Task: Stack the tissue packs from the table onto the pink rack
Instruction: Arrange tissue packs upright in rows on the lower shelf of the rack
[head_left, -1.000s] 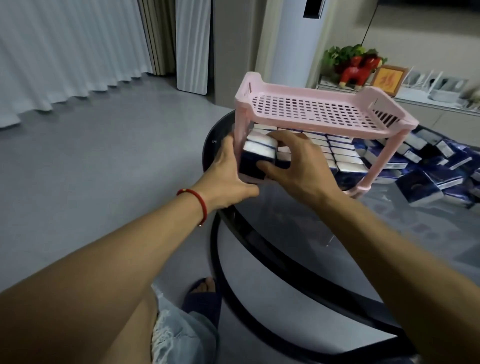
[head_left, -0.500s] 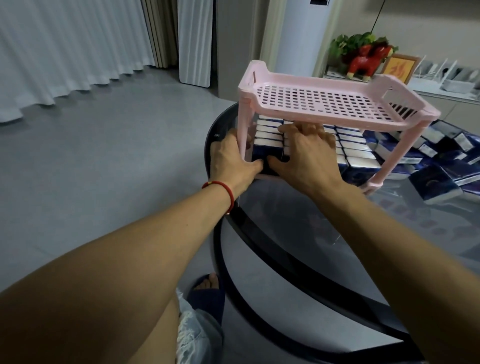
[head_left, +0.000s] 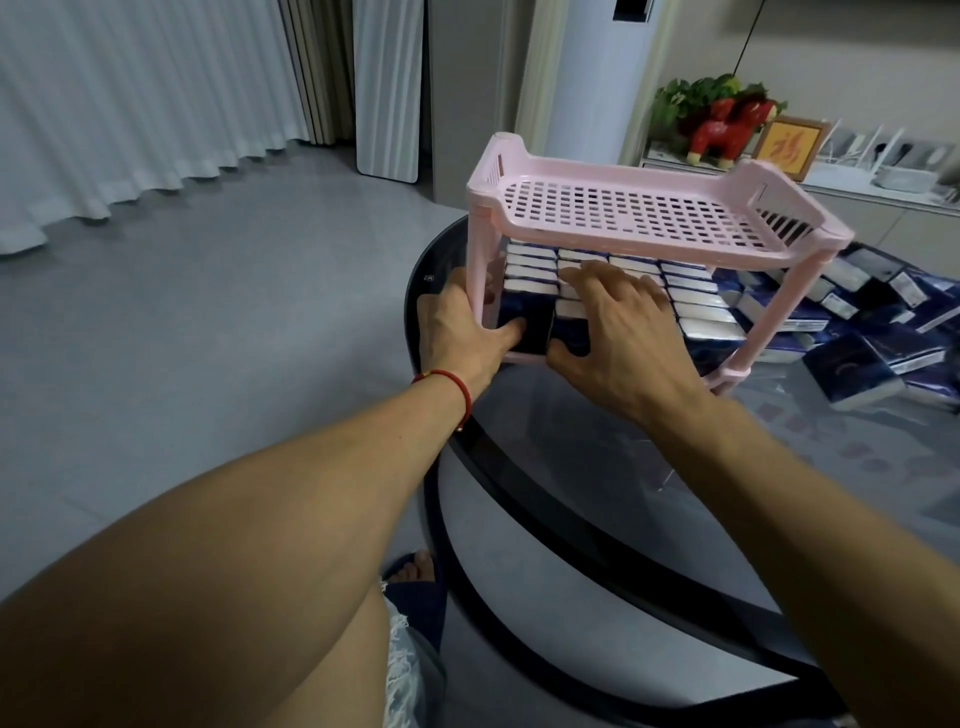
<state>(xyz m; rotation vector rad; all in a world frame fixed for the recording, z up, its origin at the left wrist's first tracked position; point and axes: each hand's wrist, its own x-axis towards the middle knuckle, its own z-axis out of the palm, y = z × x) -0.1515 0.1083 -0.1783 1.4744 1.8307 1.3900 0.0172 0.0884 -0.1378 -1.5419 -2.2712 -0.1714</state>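
Observation:
The pink rack (head_left: 639, 208) stands on a dark round glass table (head_left: 545, 441); its top shelf holds nothing. Rows of blue-and-white tissue packs (head_left: 696, 304) stand tightly on the lower shelf. My left hand (head_left: 457, 332) reaches round the rack's front left leg, with the thumb pressing the front of the nearest pack (head_left: 524, 322) and the fingers partly hidden behind the leg. My right hand (head_left: 623, 332) lies flat with spread fingers on top of the packs, its thumb against the front of the row. Several loose packs (head_left: 852, 364) lie on the table to the right.
A sideboard behind the table carries a red horse figurine (head_left: 727, 135), a plant and a framed picture (head_left: 789, 148). A tall white appliance (head_left: 597, 78) stands behind the rack. Grey floor and white curtains (head_left: 130, 104) are on the left. My slippered foot (head_left: 415, 577) is below the table edge.
The pack both hands held at the rack's front left has gone down into the lower shelf. My right hand has flattened on top of the row; the left thumb presses the front.

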